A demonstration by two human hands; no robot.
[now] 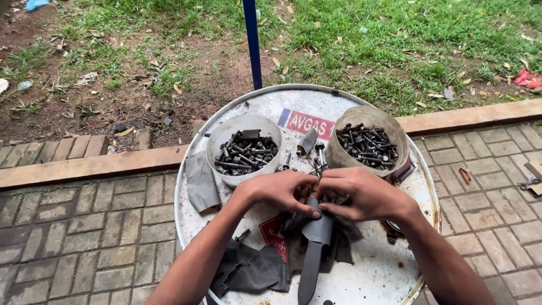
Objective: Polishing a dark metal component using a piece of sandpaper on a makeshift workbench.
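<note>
Brick paving and grass surround a white drum lid (pixel 367 271) used as a bench. Above it, a grey rubber strip (pixel 317 237) is pinched by the closed fingers of the left hand (pixel 279 191) and right hand (pixel 361 195) (thumbs on top). Beyond the fingers, two tubs of bolts (pixel 244 149) (pixel 368 146) are set.
</note>
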